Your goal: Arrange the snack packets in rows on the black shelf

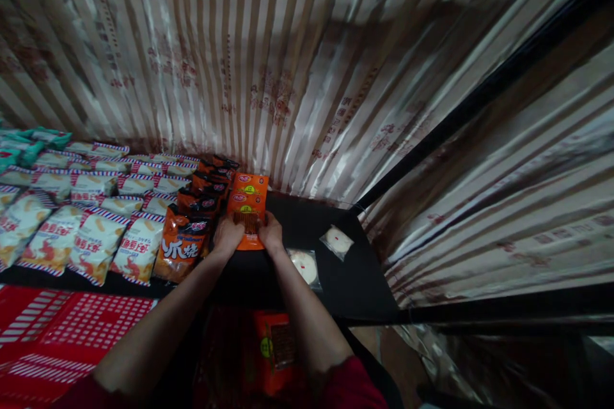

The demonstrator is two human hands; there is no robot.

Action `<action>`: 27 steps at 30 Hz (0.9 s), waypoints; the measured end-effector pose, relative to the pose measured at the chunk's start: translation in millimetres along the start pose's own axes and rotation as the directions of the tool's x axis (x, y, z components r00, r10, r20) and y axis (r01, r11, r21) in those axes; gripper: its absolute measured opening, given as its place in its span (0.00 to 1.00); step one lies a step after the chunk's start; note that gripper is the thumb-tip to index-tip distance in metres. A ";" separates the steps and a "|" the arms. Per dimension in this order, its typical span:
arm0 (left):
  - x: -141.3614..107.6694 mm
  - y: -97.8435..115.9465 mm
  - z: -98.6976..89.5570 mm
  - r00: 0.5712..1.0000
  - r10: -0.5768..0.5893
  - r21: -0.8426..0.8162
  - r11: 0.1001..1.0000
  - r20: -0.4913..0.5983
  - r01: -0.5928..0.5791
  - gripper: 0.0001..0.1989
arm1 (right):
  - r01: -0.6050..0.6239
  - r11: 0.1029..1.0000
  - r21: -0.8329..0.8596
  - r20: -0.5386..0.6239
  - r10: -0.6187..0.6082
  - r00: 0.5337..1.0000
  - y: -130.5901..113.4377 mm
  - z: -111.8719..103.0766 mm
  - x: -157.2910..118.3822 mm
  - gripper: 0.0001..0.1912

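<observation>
Both my hands are at an orange snack packet (248,224) with a small window showing brown strips inside. My left hand (229,234) grips its left edge and my right hand (271,233) grips its right edge, fingers bent around the sides. Another orange packet (250,184) shows just behind it, farther back on the black shelf (283,204). Close to my left hand stands a row of black and orange snack bags (181,246). Two round white items in clear wrappers lie right of my right hand, the nearer wrapped disc (306,264) partly behind my forearm.
White snack bags (137,246) with striped edges stand in rows at the left, with green bags (36,140) beyond. A red basket (86,326) sits below. More orange packets (273,345) lie under my arms. A striped curtain (268,64) and dark pole (460,102) border the shelf.
</observation>
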State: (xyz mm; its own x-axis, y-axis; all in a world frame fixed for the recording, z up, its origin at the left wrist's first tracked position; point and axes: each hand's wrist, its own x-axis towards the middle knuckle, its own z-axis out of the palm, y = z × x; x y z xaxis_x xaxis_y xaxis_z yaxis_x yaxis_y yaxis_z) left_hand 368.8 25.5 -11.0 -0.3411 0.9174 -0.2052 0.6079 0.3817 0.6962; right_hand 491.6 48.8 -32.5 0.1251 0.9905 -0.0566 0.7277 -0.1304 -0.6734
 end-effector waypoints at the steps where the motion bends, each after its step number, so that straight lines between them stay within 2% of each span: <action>1: 1.6 1.1 0.2 1.000 0.001 -0.008 1.000 0.001 -0.001 0.19 | -0.001 1.000 0.000 -0.002 0.001 1.000 -0.3 0.1 2.2 0.17; 12: 23.9 5.6 7.8 1.000 0.002 -0.048 0.999 -0.011 -0.003 0.19 | -0.021 1.000 -0.019 -0.015 0.020 1.000 -5.5 1.2 19.8 0.18; 27: 36.5 10.8 10.8 1.000 0.018 -0.045 0.999 -0.019 -0.019 0.21 | -0.010 0.999 -0.032 -0.033 0.009 0.999 -3.9 8.7 32.3 0.18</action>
State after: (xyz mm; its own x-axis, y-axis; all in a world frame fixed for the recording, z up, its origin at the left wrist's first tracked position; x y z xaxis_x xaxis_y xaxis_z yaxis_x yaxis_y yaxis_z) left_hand 370.7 64.2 -18.4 -0.3432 0.9220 -0.1792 0.5814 0.3584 0.7304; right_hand 487.0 81.6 -38.0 0.1542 0.9873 -0.0382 0.7478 -0.1419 -0.6486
